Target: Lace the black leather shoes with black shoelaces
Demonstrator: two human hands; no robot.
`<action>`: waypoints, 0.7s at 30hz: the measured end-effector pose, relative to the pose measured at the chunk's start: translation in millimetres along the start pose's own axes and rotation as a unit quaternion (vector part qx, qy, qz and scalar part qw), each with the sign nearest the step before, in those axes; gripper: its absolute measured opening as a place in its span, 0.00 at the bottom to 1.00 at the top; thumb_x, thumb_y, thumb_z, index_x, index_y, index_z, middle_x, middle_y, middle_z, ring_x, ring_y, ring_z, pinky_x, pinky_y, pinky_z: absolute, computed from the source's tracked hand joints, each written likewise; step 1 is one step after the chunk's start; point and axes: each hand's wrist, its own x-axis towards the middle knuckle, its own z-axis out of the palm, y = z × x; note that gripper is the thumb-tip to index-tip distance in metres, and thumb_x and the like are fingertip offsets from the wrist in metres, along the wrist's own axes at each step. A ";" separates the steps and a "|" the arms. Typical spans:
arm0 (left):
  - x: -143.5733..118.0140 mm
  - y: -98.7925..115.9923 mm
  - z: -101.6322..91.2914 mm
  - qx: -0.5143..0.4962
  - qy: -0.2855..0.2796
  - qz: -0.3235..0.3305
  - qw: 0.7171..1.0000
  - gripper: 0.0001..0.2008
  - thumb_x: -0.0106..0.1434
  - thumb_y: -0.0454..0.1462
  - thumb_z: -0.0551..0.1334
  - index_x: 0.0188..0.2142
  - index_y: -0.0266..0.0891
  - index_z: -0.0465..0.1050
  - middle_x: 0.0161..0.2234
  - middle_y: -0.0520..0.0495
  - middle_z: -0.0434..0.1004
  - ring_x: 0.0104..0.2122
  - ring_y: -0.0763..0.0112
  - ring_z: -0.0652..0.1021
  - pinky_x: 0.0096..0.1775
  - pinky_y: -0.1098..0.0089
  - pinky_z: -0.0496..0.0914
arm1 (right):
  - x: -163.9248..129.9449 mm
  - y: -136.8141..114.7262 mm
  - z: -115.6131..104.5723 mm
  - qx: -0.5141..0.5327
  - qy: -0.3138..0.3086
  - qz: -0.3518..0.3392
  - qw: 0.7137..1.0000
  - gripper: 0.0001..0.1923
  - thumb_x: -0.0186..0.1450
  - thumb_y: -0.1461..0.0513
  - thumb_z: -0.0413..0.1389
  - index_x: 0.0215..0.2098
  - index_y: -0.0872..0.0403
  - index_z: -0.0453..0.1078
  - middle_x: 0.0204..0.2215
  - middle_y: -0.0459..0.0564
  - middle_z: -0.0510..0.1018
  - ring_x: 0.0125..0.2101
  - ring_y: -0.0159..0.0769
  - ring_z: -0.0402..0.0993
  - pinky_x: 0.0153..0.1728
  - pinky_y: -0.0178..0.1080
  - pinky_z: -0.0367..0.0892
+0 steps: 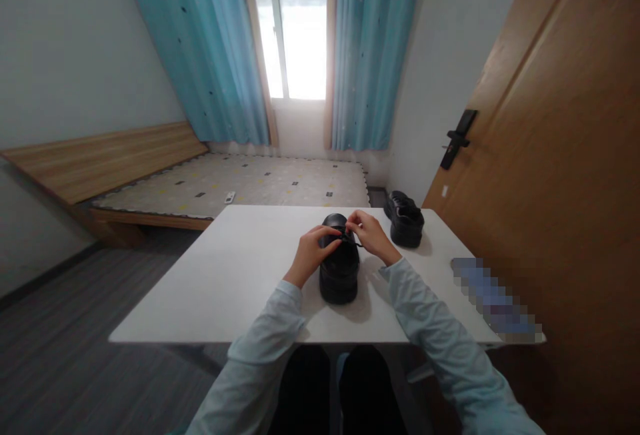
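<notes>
Black shoe [340, 268] lace pinched by left hand [314, 246] and right hand [369, 234].

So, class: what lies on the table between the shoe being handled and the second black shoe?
Only bare white table lies between the near shoe and the second shoe, in the head view.

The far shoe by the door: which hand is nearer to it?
Right. The right hand is at the laces of the near shoe, apart from the far shoe. The left hand rests on the near shoe's other side, farther off.
</notes>
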 end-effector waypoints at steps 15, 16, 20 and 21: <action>-0.1 0.5 -1.9 0.005 -0.002 -0.024 1.000 0.07 0.56 0.37 0.65 0.37 0.41 0.76 0.39 0.48 0.78 0.41 0.66 0.77 0.46 0.66 0.68 | 9.3 -2.4 -22.7 0.311 -0.096 0.091 0.941 0.19 0.49 0.62 0.66 0.38 0.54 0.68 0.30 0.46 0.79 0.15 0.22 0.63 0.20 0.32 0.66; -0.1 0.3 -2.0 0.005 -0.004 -0.022 1.000 0.07 0.57 0.37 0.65 0.37 0.41 0.76 0.39 0.48 0.78 0.41 0.66 0.77 0.46 0.66 0.68 | 8.6 -0.5 -22.9 0.307 -0.084 0.091 0.944 0.19 0.49 0.62 0.66 0.38 0.54 0.68 0.31 0.47 0.80 0.14 0.20 0.59 0.18 0.31 0.64; -0.1 -1.0 -2.0 0.003 -0.007 -0.016 1.000 0.07 0.57 0.38 0.65 0.37 0.41 0.75 0.39 0.49 0.78 0.41 0.66 0.77 0.46 0.66 0.68 | 3.1 1.9 -28.9 0.294 -0.070 0.088 0.949 0.22 0.49 0.61 0.66 0.41 0.54 0.69 0.33 0.49 0.81 0.12 0.18 0.53 0.12 0.29 0.56; -0.2 -1.4 -1.9 0.005 -0.007 -0.016 1.000 0.07 0.57 0.38 0.65 0.37 0.41 0.75 0.39 0.49 0.78 0.41 0.66 0.77 0.46 0.66 0.68 | 1.6 1.5 -32.0 0.296 -0.064 0.087 0.949 0.23 0.49 0.61 0.66 0.42 0.54 0.70 0.34 0.50 0.81 0.11 0.17 0.52 0.11 0.28 0.52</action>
